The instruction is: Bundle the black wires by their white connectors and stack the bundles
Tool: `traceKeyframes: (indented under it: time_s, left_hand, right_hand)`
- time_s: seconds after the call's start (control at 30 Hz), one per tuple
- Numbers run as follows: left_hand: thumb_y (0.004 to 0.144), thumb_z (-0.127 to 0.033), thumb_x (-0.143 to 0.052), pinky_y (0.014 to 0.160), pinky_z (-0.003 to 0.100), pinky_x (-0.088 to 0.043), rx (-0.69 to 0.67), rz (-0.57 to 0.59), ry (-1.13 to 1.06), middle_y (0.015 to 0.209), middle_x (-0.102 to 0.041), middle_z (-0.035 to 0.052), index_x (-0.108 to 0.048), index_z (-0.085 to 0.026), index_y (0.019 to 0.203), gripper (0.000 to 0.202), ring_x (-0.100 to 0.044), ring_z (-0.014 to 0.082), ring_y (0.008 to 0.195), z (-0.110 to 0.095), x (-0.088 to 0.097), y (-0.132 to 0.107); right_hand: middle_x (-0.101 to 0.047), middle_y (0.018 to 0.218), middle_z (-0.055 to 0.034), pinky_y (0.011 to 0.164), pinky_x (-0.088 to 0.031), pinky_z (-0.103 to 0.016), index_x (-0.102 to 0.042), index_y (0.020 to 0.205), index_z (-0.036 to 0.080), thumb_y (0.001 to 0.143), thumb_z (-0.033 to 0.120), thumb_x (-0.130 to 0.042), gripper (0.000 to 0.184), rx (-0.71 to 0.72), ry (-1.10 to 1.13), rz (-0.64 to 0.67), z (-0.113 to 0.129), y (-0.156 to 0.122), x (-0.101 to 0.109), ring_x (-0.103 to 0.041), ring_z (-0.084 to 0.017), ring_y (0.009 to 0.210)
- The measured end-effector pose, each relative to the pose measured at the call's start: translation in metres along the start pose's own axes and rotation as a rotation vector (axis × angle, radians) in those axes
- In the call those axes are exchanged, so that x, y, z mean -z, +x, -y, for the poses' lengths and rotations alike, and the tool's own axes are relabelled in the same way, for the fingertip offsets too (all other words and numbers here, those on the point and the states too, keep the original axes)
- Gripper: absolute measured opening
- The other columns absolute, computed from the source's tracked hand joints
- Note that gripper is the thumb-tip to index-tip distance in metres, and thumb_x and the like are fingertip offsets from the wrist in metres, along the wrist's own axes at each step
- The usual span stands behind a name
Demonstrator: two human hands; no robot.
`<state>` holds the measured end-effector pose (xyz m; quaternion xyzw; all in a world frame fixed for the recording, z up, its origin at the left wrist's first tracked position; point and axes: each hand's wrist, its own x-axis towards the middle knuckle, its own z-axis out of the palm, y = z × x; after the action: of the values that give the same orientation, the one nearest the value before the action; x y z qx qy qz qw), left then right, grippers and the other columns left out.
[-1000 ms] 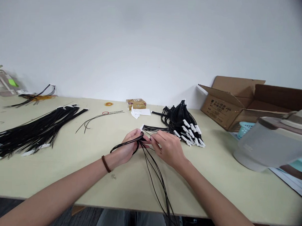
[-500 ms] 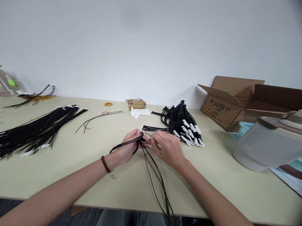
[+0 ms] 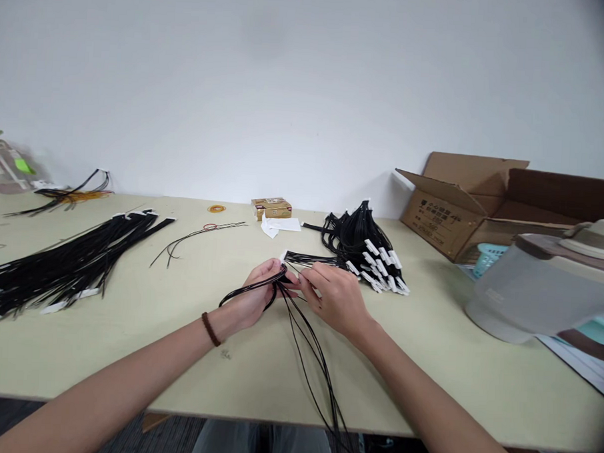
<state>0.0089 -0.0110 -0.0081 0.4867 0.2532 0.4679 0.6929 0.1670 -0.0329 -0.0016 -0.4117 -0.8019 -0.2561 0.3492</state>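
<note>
My left hand (image 3: 256,292) is closed around a looped bundle of thin black wires (image 3: 321,357), whose loose ends trail over the table's front edge. Close to it, my right hand (image 3: 336,291) pinches a single thin black wire at the bundle; its fingertips partly hide the grip. Just behind the hands lies a flat black cable (image 3: 313,259) with a white connector (image 3: 283,256) at its left end, near my left fingertips. Beyond my right hand sits a pile of black wire harnesses (image 3: 354,232) with several white connectors (image 3: 380,266).
More black harnesses (image 3: 70,263) spread over the table's left side. Farther back are a few loose wires (image 3: 196,234), a yellow ring (image 3: 216,209), a small gold box (image 3: 271,208) and white paper (image 3: 285,224). An open cardboard box (image 3: 447,216) and a large translucent jug (image 3: 529,290) stand right.
</note>
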Motion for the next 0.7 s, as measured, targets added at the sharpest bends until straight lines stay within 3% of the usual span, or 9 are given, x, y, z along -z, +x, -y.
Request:
traceKeyframes:
  time_s: [0.7]
  left_hand:
    - [0.077, -0.036, -0.057, 0.064, 0.028, -0.045, 0.025, -0.022, -0.015, 0.075, -0.064, 0.0053, -0.053, -0.014, 0.072, 0.024, -0.060, 0.0145, 0.068, -0.0027, -0.0052, -0.0009]
  right_hand:
    - [-0.045, 0.056, 0.0029, 0.052, -0.023, -0.023, -0.048, 0.059, 0.017, 0.083, 0.019, -0.043, 0.024, 0.004, -0.002, 0.009, 0.0004, -0.0002, -0.0003, -0.036, -0.008, 0.052]
